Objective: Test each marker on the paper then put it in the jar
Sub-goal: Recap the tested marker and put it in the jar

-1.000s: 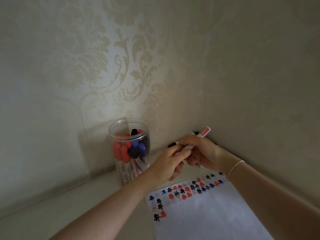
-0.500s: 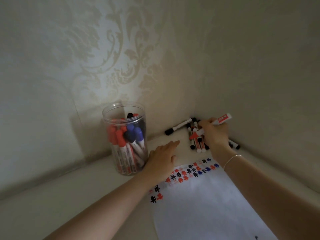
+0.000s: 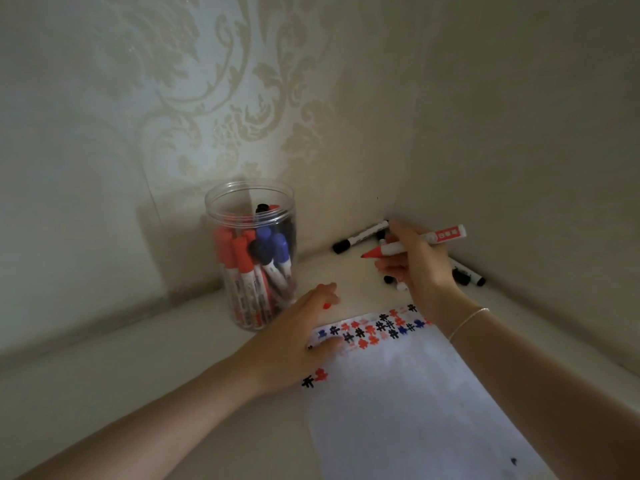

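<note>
Red marker (image 3: pixel 414 244), uncapped, is pinched in right hand (image 3: pixel 420 268) grip; loose markers (image 3: pixel 362 236) behind it partly hidden. Left hand (image 3: pixel 298 341) laid flat on paper (image 3: pixel 408 403), something red half-covered under fingertips. Jar (image 3: pixel 254 258) left of grip, on pale surface (image 3: pixel 138 375) in wallpapered corner.

Rows of "井" marks on the paper (image 3: pixel 415 393); the marker (image 3: pixel 415 244) label is unreadable

Left hand (image 3: pixel 301 336) flat, right hand (image 3: pixel 417 268) pinching.
</note>
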{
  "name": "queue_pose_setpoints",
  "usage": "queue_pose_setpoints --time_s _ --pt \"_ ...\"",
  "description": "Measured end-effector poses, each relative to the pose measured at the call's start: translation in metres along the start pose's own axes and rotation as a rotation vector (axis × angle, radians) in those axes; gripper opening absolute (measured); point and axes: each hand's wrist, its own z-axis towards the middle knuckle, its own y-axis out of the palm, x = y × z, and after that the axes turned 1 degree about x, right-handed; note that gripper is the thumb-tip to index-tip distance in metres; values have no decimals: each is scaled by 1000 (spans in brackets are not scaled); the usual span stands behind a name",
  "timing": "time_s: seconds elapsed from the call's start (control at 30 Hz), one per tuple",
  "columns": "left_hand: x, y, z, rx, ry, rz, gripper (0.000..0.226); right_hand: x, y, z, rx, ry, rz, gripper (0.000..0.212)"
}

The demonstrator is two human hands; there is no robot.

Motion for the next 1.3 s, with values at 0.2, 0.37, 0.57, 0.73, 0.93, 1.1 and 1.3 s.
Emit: queue_pose_setpoints --time_s 0.2,0.37,0.57,0.73,0.93,1.1,1.3 --pt "-20 -1 -23 -99 47 153 71 16 15 -14 -264 126 17 16" --pt "-21 0 -22 -110 33 169 88 45 21 -44 -197 227 91 27" --pt "-19 -2 -21 -136 39 211 94 56 17 -58 -123 117 91 27" --pt "-17 -5 -20 -136 11 172 96 70 23 -59 -61 -40 -395 32" --pt "-16 -7 -20 -130 34 125 90 76 28 -59 -50 -96 -537 33" --pt "-16 -7 -20 -124 43 117 88 76 28 -60 -86 -114 -557 26" --pt "-16 -6 -20 -123 43 127 93 75 26 -62 -81 -194 -582 28"
